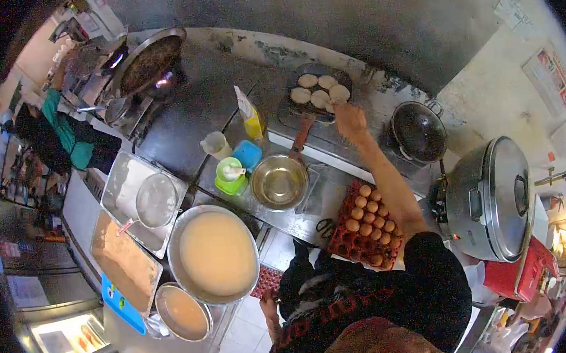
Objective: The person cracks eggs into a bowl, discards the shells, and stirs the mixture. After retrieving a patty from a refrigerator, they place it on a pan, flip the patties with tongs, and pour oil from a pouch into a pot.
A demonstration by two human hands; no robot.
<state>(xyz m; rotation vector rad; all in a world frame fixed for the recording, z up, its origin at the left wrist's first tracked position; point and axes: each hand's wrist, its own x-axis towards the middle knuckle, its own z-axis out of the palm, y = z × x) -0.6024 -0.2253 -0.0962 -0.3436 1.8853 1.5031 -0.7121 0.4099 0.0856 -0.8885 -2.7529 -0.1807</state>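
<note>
My right hand [351, 123] reaches over the stove to the near right edge of a flat griddle pan [308, 71]. Its fingers are pinched together beside a pale round dough piece [339, 94]; whether they grip it or something small is hidden. Several similar pale rounds lie in the pan. My left hand [271, 312] hangs low at my side, against the edge of a red egg tray [267, 282]. Its fingers are too small and hidden to read. Under my right forearm sits another red egg tray [344, 243] with several brown eggs [368, 218].
A metal saucepan [279, 182], a green cup [230, 177] and a blue container [247, 155] stand mid-counter. Left are a large batter bowl [214, 255] and a flour tray [121, 188]. A dark wok [417, 131] and big pot [485, 202] stand right. Another person [70, 135] works far left.
</note>
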